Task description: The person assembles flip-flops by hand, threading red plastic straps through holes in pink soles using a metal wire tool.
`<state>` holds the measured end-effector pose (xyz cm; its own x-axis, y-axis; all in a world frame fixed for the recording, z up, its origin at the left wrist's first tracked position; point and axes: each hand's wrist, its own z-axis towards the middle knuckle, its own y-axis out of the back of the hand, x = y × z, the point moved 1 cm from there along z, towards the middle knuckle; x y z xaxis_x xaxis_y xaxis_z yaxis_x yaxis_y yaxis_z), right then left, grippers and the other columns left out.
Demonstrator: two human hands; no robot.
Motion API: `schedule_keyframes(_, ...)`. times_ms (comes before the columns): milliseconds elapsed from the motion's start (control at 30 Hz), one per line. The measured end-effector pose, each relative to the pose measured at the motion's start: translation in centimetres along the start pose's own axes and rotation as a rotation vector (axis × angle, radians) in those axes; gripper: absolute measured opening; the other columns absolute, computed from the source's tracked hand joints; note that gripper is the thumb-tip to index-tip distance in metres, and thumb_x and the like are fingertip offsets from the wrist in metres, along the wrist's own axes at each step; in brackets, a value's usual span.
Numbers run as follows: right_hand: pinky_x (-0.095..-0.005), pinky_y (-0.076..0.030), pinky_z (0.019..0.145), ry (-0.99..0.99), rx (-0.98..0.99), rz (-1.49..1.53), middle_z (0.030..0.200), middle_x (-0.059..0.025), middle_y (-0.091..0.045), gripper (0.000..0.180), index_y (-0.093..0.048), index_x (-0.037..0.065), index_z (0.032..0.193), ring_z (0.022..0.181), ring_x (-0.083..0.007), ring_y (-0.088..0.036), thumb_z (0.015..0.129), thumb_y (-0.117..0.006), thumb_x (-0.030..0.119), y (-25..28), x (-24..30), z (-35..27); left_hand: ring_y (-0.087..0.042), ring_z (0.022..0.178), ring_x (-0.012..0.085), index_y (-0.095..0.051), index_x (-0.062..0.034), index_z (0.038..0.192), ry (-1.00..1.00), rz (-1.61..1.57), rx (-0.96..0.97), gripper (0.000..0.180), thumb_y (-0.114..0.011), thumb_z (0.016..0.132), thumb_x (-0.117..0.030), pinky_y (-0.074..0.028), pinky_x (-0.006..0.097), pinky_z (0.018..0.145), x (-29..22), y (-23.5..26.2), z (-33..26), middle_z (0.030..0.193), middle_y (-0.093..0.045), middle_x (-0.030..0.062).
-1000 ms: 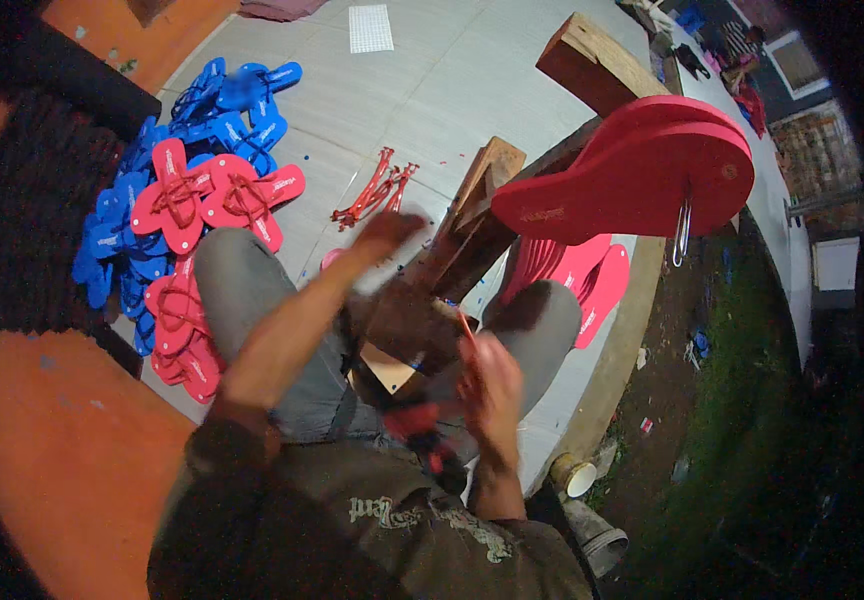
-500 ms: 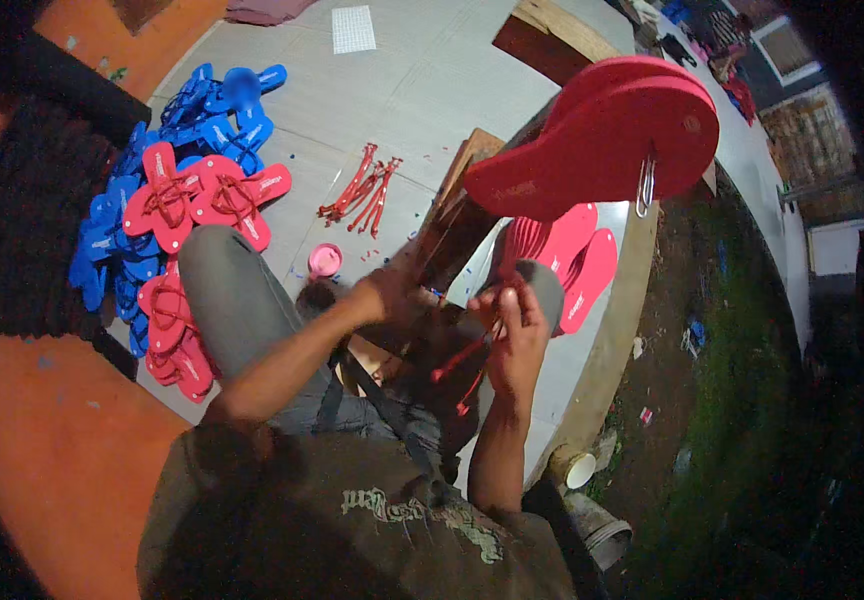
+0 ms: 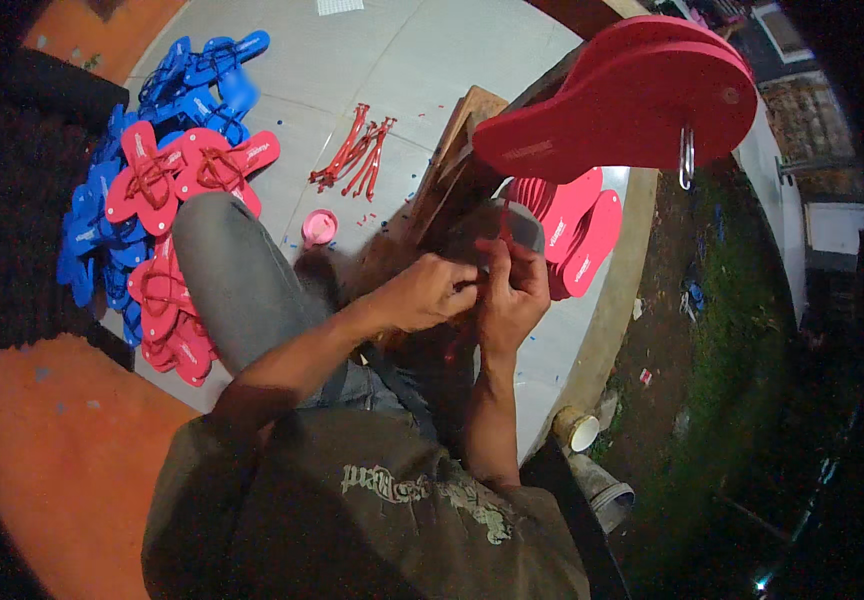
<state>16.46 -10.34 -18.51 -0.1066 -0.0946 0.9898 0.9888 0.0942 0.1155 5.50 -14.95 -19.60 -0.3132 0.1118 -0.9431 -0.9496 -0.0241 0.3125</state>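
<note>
In front of me a pair of red flip-flop soles (image 3: 612, 115) sits on a wooden stand (image 3: 452, 165), and a bent metal hook (image 3: 687, 160) hangs out through the wider end. My right hand (image 3: 514, 295) is closed on a thin red flip-flop strap (image 3: 505, 215), part of which rises toward the soles. Close beside it, my left hand (image 3: 430, 292) pinches with its fingertips touching or nearly touching the right fingers. Whatever lies between those left fingertips is hidden.
Several loose red straps (image 3: 354, 155) lie on the tiles beside a small pink cup (image 3: 319, 227). To the left are piles of strapped red flip-flops (image 3: 160, 290) and blue flip-flops (image 3: 102, 220). Bare red soles (image 3: 584, 235) are stacked right of the stand.
My left hand has come up from beside the stand to meet the right hand. The right hand still holds the strap. The whole view has shifted slightly.
</note>
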Motion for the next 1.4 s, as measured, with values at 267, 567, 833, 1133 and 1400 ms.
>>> schedule_keyframes(267,-0.0225,-0.038,0.052,0.262,0.081,-0.456,0.066,-0.0005,-0.057,0.014,-0.062,0.002,0.085,0.058,-0.0079,-0.049,0.078,-0.062,0.014,1.2,-1.1,0.5,-0.055,0.05,0.0159,-0.058,0.0017,0.079,0.214,-0.179,0.095,0.026,-0.057,0.079,-0.025,-0.044,0.032,0.051,0.3,0.9,-1.2,0.057,-0.055,0.0108)
schedule_keyframes(567,-0.0252,-0.043,0.062,-0.512,0.421,0.511,0.086,-0.0068,-0.058,0.028,-0.054,-0.004,0.097,0.068,-0.0123,-0.053,0.085,-0.054,0.021,-0.7,-3.5,0.1,-0.047,0.043,0.0068,-0.057,0.0035,0.088,0.394,-0.926,0.227,0.02,-0.054,0.083,-0.016,-0.037,0.019,0.04,3.3,3.6,-1.2,0.065,-0.056,0.0049)
schedule_keyframes(833,-0.0229,-0.044,0.065,-0.529,0.46,0.738,0.085,-0.0047,-0.057,0.027,-0.053,-0.002,0.101,0.075,-0.0117,-0.054,0.086,-0.053,0.02,-1.5,-4.5,0.3,-0.042,0.036,0.0057,-0.056,0.0049,0.084,0.482,-0.884,0.065,0.018,-0.055,0.08,-0.013,-0.031,0.017,0.033,3.6,3.8,-1.5,0.06,-0.055,0.0051)
schedule_keyframes(1133,-0.0232,-0.043,0.064,-0.478,0.41,0.613,0.086,-0.0047,-0.057,0.025,-0.054,-0.003,0.099,0.073,-0.0102,-0.052,0.085,-0.053,0.018,-1.5,-4.1,0.4,-0.045,0.038,0.0065,-0.057,0.0029,0.083,0.496,-0.954,0.042,0.014,-0.055,0.08,-0.011,-0.034,0.018,0.034,4.6,3.5,-1.4,0.06,-0.055,0.0049)
schedule_keyframes(1400,-0.0223,-0.042,0.062,-0.525,0.396,0.612,0.085,-0.0042,-0.058,0.026,-0.055,-0.001,0.1,0.072,-0.0099,-0.053,0.083,-0.057,0.019,-1.4,-4.1,0.6,-0.045,0.037,0.0069,-0.057,0.0035,0.084,0.52,-0.975,0.043,0.016,-0.055,0.08,-0.012,-0.034,0.017,0.034,4.7,3.4,-1.3,0.061,-0.056,0.0059)
